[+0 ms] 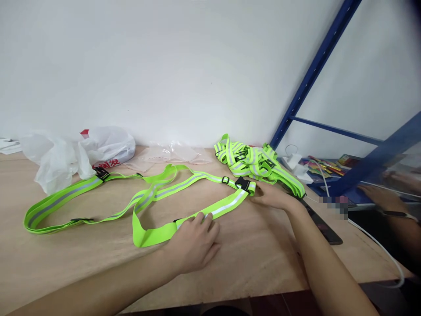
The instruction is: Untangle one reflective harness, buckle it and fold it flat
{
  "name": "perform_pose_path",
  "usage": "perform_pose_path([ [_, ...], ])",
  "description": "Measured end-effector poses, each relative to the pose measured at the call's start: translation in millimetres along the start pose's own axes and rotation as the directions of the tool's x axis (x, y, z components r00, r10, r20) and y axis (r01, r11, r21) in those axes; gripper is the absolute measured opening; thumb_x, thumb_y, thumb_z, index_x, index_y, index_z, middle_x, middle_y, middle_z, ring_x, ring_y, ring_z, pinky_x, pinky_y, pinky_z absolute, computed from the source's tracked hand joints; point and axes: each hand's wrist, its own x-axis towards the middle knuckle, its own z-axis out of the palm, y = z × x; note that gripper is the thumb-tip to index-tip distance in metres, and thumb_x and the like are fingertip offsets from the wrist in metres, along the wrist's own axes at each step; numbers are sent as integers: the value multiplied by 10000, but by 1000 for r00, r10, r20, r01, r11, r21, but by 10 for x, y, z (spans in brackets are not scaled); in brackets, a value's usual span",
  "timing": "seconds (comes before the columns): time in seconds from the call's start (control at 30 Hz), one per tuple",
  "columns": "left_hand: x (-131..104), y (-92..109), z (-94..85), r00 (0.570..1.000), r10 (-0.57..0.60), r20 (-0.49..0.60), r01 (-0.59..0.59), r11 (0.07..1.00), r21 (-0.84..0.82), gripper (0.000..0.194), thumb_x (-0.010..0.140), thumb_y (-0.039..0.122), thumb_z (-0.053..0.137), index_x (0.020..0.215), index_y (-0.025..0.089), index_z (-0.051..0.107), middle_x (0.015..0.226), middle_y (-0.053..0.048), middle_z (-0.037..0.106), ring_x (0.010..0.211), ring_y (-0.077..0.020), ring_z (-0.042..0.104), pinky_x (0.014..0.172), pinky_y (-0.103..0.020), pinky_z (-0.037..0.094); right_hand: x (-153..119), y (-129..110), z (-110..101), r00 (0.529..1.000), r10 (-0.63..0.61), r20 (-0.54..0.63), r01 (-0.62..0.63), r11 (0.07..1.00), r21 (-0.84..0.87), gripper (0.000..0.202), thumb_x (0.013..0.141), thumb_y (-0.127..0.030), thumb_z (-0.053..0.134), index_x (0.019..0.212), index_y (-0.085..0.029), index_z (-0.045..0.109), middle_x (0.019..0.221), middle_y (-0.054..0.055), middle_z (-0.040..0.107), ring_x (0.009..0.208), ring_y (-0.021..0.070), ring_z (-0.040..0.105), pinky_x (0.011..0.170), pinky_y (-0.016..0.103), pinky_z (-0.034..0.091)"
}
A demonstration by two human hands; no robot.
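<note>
A neon-green reflective vest (pixel 197 176) made of elastic straps with silver stripes lies spread on the wooden table. My left hand (pixel 196 240) is closed over its near strap, fingers curled at the strap's edge. At the vest's right end, my right hand (pixel 271 195) has its fingertips on the looped strap beside a black buckle (pixel 242 183); the loop partly hides those fingers. Another black buckle (pixel 102 174) lies at the far left of the vest. Just behind my right hand is a tangled pile of similar reflective vests (pixel 250 160).
White plastic bags (pixel 108 145) and clear plastic sleeves (pixel 171 153) lie along the wall. A dark flat device (pixel 320 224) rests right of my right forearm. A blue metal frame (pixel 312 66), a white cable (pixel 378 245) and another person's arm (pixel 391 210) are at the right.
</note>
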Motion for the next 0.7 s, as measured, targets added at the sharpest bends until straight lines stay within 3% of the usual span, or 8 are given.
perform_pose_path([
  [0.2, -17, -19, 10, 1000, 19, -17, -19, 1000, 14, 344, 1014, 402, 401, 1200, 159, 558, 1320, -163, 577, 1063, -330, 583, 794, -489, 588, 80, -94, 100, 993, 119, 1, -119, 991, -63, 401, 865, -402, 639, 1211, -205, 690, 923, 81, 747, 799, 281, 681, 712, 388, 539],
  [0.37, -20, -45, 24, 998, 42, -36, -41, 999, 33, 346, 1021, 381, 382, 1226, 161, 553, 1346, -164, 569, 1076, -332, 584, 798, -497, 585, 109, 11, 174, 997, 68, -37, -66, 997, 44, 412, 857, -317, 629, 1251, -199, 655, 1142, 94, 723, 927, 268, 661, 803, 365, 515],
  [0.53, -26, -69, 34, 997, 54, -48, -53, 998, 29, 333, 1024, 368, 375, 1217, 166, 556, 1317, -157, 586, 1051, -324, 590, 788, -490, 582, 155, 96, 260, 987, 102, -124, -97, 994, 44, 289, 813, -261, 610, 1076, -189, 708, 1017, 81, 741, 828, 253, 655, 758, 358, 510],
  [0.6, -36, -73, 32, 997, 58, -50, -57, 998, 31, 331, 1025, 364, 370, 1212, 166, 558, 1306, -156, 591, 1041, -319, 590, 789, -480, 579, 182, 131, 301, 969, 139, -205, -129, 990, 61, 261, 794, -259, 601, 1021, -193, 710, 963, 69, 739, 792, 245, 652, 749, 365, 518],
  [0.7, -52, -79, 36, 997, 66, -48, -65, 998, 27, 328, 1025, 353, 361, 1204, 162, 560, 1294, -155, 595, 1030, -317, 588, 788, -479, 574, 214, 171, 357, 923, 169, -347, -123, 981, 150, 312, 754, -216, 584, 1042, -213, 706, 1036, 67, 740, 889, 264, 672, 839, 409, 535],
])
